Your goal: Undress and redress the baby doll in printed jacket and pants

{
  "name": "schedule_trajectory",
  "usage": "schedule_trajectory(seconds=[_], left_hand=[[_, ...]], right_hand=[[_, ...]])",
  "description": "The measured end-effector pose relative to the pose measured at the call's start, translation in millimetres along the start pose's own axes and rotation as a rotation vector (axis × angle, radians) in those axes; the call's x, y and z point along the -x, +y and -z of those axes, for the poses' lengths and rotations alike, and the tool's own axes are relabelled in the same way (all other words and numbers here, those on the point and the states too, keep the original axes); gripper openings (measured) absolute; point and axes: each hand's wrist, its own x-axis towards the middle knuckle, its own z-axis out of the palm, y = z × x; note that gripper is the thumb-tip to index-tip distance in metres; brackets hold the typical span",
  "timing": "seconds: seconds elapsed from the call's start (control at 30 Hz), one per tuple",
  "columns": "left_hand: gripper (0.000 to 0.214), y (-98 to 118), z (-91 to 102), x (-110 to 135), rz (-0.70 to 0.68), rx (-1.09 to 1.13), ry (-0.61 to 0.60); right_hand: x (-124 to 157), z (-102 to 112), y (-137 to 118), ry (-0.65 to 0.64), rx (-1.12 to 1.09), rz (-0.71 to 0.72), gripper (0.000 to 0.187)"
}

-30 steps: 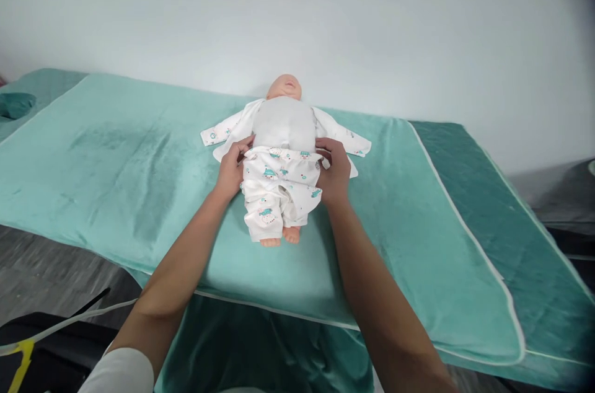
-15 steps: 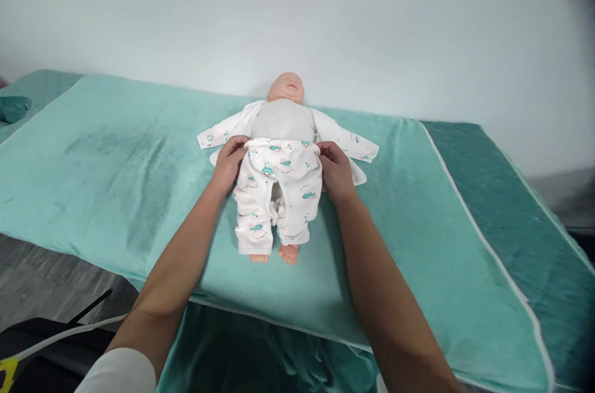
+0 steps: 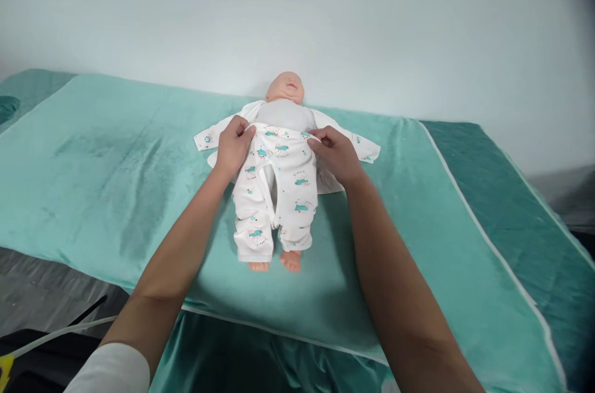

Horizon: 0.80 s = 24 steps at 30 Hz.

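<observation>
A baby doll (image 3: 285,88) lies on its back on a teal towel (image 3: 116,163), head toward the wall, bare feet toward me. It wears white printed trousers (image 3: 279,194) with teal figures. An open white printed shirt (image 3: 357,146) is spread flat under it, sleeves out to both sides. My left hand (image 3: 233,146) is closed on the trousers' waistband at the doll's left side of the picture. My right hand (image 3: 335,151) pinches the waistband on the other side. The waistband sits high on the grey torso (image 3: 284,114).
The towel has a white piped edge (image 3: 469,213) and lies over a darker teal sheet (image 3: 534,219) on a bed against a pale wall. A white cable (image 3: 51,334) and dark floor show at the lower left.
Both hands have drawn the trousers' waistband up the doll's torso toward its chest. The trouser legs have stretched out longer and the doll's feet show further toward me.
</observation>
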Motion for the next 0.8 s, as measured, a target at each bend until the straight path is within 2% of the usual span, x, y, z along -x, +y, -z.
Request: schedule_trajectory(seconds=[0.13,0.2,0.3,0.47,0.6,0.7,0.8], left_hand=[[0.027,-11,-15.2,-12,0.045,0.067,0.082],[0.027,-16,-17.2,-11,0.065,0.100,0.062],[0.023,-18,-12.1,-6,0.082,0.082,-0.001],[0.027,-13,3.7,4,0.191,0.042,-0.109],[0.014,-8,15.4,7,0.407,0.185,-0.294],[0.023,-6,22.9,9,0.539,0.271,-0.391],[0.027,-5,28.0,9,0.581,0.342,-0.419]], right_hand=[[-16,-12,18,0.210,-0.044,-0.078,0.048],[-16,-20,21,0.278,-0.030,-0.091,0.047],[-7,-24,17,0.308,0.123,-0.084,0.037],[7,-13,11,0.236,0.199,-0.183,0.025],[16,-4,9,0.102,-0.013,-0.345,0.019],[24,-1,3,0.010,-0.145,-0.344,0.024],[31,-1,-3,-0.038,-0.163,-0.333,0.024]])
